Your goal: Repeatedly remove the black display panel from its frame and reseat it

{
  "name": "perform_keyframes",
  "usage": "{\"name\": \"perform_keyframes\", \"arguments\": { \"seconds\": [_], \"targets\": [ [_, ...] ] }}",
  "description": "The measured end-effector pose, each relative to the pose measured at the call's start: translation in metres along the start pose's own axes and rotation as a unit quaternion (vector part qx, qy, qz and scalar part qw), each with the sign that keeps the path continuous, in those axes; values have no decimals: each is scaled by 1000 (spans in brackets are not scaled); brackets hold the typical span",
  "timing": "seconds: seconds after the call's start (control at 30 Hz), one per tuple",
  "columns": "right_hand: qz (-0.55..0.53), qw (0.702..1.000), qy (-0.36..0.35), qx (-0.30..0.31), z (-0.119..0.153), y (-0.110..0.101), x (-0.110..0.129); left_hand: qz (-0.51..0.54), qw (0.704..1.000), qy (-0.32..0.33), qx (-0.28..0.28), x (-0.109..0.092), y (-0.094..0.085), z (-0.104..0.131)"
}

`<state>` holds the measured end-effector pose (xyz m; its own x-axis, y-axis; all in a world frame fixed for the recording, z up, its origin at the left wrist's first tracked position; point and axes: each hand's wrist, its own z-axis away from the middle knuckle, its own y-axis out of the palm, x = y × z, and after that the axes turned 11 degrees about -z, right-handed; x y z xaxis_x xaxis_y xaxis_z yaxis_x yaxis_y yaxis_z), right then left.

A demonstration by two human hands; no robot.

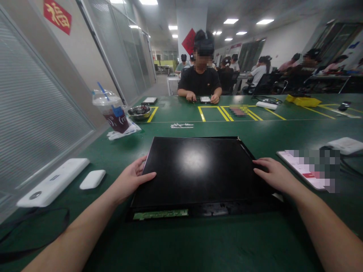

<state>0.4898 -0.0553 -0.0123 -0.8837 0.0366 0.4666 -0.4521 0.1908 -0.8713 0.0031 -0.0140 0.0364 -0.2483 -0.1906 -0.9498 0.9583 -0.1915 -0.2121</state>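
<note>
A flat black LCD panel [181, 177] lies in front of me, with a bright light reflection on its surface. A strip of green circuit board [160, 215] shows along its near edge. Under it, a black frame [247, 148] sticks out at the far right corner and the right side. My left hand [136, 174] grips the panel's left edge, its thumb on top and its fingers at the side and partly hidden. At the right edge, my right hand [270, 173] holds the panel with thumb and fingers close together; the exact contact is hard to see.
Left on the green table [210, 245] are a white power bank [55, 182], a white case [92, 179], a drink cup [115, 113] and a metal bowl [138, 112]. A phone [303, 170] lies right. Across sits a person [200, 81] handling a hard drive [205, 99].
</note>
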Motion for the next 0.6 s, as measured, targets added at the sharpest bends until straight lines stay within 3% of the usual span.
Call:
{"name": "perform_keyframes", "arguments": {
  "seconds": [0.1,0.27,0.4,0.6],
  "targets": [
    [9,1000,5,2,0,0,1,-52,997,53,-9,4,-5,-3],
    [11,1000,4,4,0,0,-2,-236,964,72,-97,11,-15,-8],
    [2,1000,0,4,0,0,-3,-354,930,65,-80,19,-19,-13],
    [18,1000,15,17,1,-4,2,-414,905,81,-60,32,-24,-23]
  ]
}}
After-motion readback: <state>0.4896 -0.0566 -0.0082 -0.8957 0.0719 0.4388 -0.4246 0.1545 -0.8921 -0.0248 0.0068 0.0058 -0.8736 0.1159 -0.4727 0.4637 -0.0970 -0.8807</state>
